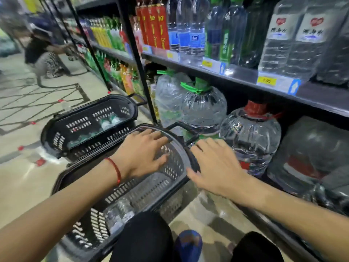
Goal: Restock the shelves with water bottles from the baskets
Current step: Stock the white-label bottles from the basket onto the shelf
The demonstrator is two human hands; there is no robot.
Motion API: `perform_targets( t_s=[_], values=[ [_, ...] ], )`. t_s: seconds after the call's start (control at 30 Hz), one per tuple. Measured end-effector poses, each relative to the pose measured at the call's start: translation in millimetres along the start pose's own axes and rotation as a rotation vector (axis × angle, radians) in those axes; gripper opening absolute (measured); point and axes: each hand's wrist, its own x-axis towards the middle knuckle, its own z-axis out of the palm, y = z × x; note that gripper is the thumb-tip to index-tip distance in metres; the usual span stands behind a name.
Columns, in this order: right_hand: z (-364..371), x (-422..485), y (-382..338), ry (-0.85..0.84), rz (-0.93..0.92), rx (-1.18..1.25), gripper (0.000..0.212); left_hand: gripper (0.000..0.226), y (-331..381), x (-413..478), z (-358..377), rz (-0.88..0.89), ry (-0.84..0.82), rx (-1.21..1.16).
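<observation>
Two black baskets stand on the floor beside the shelving, and both still hold stock, so the job looks well short of finished. The near basket [143, 193] has a few clear water bottles [119, 214] lying in its bottom, at the end closest to the person. The far basket [62, 137] shows small bottles with green labels [109, 122]. The left hand [143, 154] hovers over the near basket's far end with fingers spread and holds nothing. The right hand [213, 167] is likewise spread and empty, its fingers at or just over the basket's rim beside the handle; whether it touches cannot be told. I judge this a reach into the basket or a repositioning of it, with no bottle picked up yet. The upper shelf [236, 74] already looks densely filled: slim bottles with blue labels [184, 38], green-labelled ones beside them, and large jugs [279, 44] further right. Below sit big jugs, one with a green handle [204, 108] and one with a red cap [251, 137]. Little writing is legible. A yellow price tag [266, 80] ends in ".00", its first digit blurred. The large jugs' white labels carry a red heart-like mark over dark characters too soft to read.
</observation>
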Motion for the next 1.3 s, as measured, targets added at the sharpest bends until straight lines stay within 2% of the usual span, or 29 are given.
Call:
perform_targets(
  t_s=[0.3,0.53,0.63,0.7,0.87,0.97,1.07,1.13,1.2,1.3],
  values=[
    [75.1,57.9,-75.1,-0.172,-0.242,0.060,0.050,0.061,-54.8,-85.0,73.9,-0.236,-0.162,0.003],
    [140.5,102.4,-123.1,-0.199,-0.397,0.074,0.054,0.055,-92.2,-120.2,133.9,-0.326,-0.259,-0.037],
    [162.9,125.1,-143.2,-0.249,-0.509,0.068,0.042,0.053,-109.9,-130.0,157.9,-0.339,-0.282,-0.047],
    [178.3,141.3,-158.8,-0.279,-0.666,0.089,0.033,0.051,-120.5,-136.6,172.2,-0.341,-0.308,-0.047],
    [218.4,174.0,-212.8,-0.599,-0.933,0.076,0.043,0.052,-139.8,-147.7,201.0,-0.325,-0.349,-0.083],
    [260.8,182.7,-245.1,-0.736,-1.089,-0.037,0.050,0.043,-148.2,-156.1,219.0,-0.292,-0.317,-0.091],
    [316.3,181.3,-263.1,-0.822,-1.190,-0.151,0.068,0.039,-155.0,-164.7,231.6,-0.307,-0.270,-0.103],
    [346.8,177.6,-268.3,-0.838,-1.268,-0.188,0.078,0.038,-158.6,-167.9,238.4,-0.306,-0.271,-0.119],
    [373.3,175.5,-266.9,-0.785,-1.354,-0.214,0.079,0.037,-159.1,-170.3,244.0,-0.303,-0.283,-0.127],
    [407.2,176.1,-257.4,-0.483,-1.504,-0.217,0.071,0.035,-157.8,-168.8,248.9,-0.300,-0.251,-0.147]
  ],
)
